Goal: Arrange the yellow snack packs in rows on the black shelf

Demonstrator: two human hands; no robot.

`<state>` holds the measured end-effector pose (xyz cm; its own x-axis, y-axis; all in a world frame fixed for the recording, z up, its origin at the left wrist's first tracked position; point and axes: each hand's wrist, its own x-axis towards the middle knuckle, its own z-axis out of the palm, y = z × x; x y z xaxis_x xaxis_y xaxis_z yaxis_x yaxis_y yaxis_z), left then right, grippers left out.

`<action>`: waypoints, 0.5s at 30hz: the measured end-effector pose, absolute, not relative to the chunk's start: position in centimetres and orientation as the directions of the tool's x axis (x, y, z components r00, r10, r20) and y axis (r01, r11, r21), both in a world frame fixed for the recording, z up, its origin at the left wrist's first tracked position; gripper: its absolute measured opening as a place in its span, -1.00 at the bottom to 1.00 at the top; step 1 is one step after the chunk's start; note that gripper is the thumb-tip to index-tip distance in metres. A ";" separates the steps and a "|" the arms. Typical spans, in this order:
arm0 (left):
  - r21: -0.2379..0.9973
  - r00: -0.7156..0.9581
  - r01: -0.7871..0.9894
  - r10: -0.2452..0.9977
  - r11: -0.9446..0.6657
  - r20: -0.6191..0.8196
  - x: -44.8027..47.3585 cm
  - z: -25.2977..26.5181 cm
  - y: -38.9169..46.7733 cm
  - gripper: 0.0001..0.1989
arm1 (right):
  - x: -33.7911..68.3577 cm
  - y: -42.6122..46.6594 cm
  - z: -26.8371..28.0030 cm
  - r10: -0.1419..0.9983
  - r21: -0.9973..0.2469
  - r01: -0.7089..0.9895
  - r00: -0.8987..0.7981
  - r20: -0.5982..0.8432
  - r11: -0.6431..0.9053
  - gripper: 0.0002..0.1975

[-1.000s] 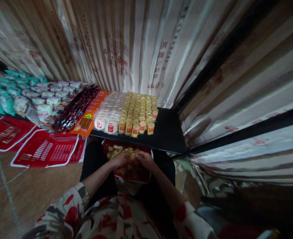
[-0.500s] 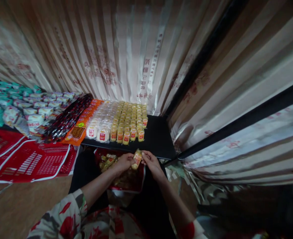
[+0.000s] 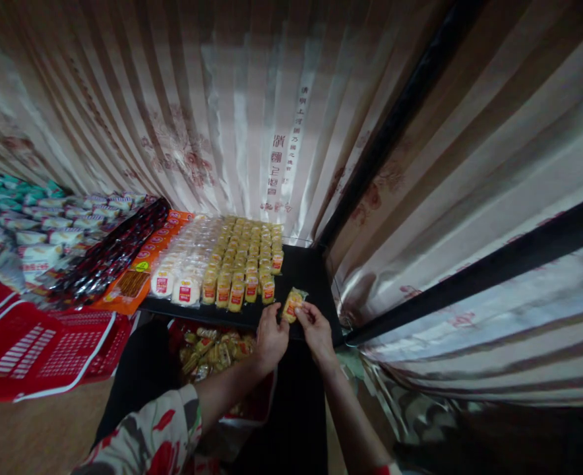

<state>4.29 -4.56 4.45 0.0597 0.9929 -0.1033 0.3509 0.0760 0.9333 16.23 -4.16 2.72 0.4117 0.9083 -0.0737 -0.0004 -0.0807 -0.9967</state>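
Note:
Above the front right part of the black table (image 3: 304, 264), my right hand (image 3: 317, 330) pinches a small yellow snack (image 3: 291, 305) in a clear wrapper with a red-orange label. Curled at the lower left edge of that snack is my left hand (image 3: 272, 338), its thumb touching the wrapper. Rows of matching wrapped yellow snacks (image 3: 237, 290) stand on the table just left of my hands. Below the table edge, a red basket (image 3: 272, 389) on my lap holds many more loose ones, partly hidden by my left forearm.
Left of the yellow rows lie white round wrapped crackers (image 3: 185, 290), an orange snack bag (image 3: 133, 284), dark shiny packets (image 3: 108, 257), and white and green packets (image 3: 39, 257). Red shopping baskets (image 3: 64, 349) sit at lower left. Pleated curtains (image 3: 242, 132) and black poles (image 3: 400, 125) enclose the table.
Both hands have moved forward and right with the yellow snack, from over the lap basket to over the table. The camera view has shifted slightly.

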 end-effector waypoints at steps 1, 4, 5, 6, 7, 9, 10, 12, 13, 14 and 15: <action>0.930 0.059 0.365 0.996 0.045 -0.071 4.7 4.6 -4.6 -0.59 | 16.5 -3.3 2.7 0.907 -0.997 0.017 0.417 -0.058 -0.072 -0.56; 0.950 0.096 0.309 0.992 0.051 -0.085 5.9 5.0 -4.4 -0.57 | 17.0 -0.7 2.5 0.915 -0.996 0.079 0.403 -0.004 -0.039 -0.58; 0.957 0.111 0.279 0.988 0.074 -0.109 6.3 5.0 -4.1 -0.55 | 17.0 0.2 2.4 0.919 -0.994 0.104 0.394 0.019 -0.024 -0.59; 0.964 0.128 0.248 0.983 0.095 -0.130 6.7 5.0 -3.8 -0.53 | 17.1 1.1 2.2 0.922 -0.991 0.132 0.384 0.042 -0.010 -0.60; 0.970 0.143 0.216 0.979 0.112 -0.145 7.1 4.9 -3.4 -0.50 | 17.1 1.9 2.0 0.925 -0.987 0.162 0.376 0.063 0.002 -0.61; 0.977 0.151 0.163 0.975 0.141 -0.166 7.6 4.7 -2.4 -0.47 | 17.0 3.4 1.6 0.927 -0.975 0.221 0.364 0.092 0.010 -0.62; 0.978 0.147 0.146 0.974 0.152 -0.173 7.9 4.5 -1.8 -0.46 | 17.0 4.0 1.4 0.928 -0.969 0.246 0.359 0.098 0.008 -0.63; 0.978 0.135 0.127 0.974 0.164 -0.181 8.3 4.1 -0.7 -0.45 | 16.8 5.1 1.1 0.933 -0.957 0.288 0.342 0.108 0.005 -0.64; 0.979 0.128 0.122 0.975 0.165 -0.180 8.4 3.9 -0.3 -0.45 | 16.7 5.6 1.1 0.938 -0.952 0.306 0.328 0.115 0.010 -0.64; 0.980 0.120 0.113 0.977 0.163 -0.176 8.6 3.7 0.1 -0.45 | 16.5 5.9 1.0 0.942 -0.947 0.322 0.311 0.122 0.017 -0.64; 0.982 0.113 0.102 0.979 0.160 -0.172 8.7 3.5 0.5 -0.46 | 16.4 6.3 0.9 0.947 -0.941 0.338 0.295 0.131 0.025 -0.64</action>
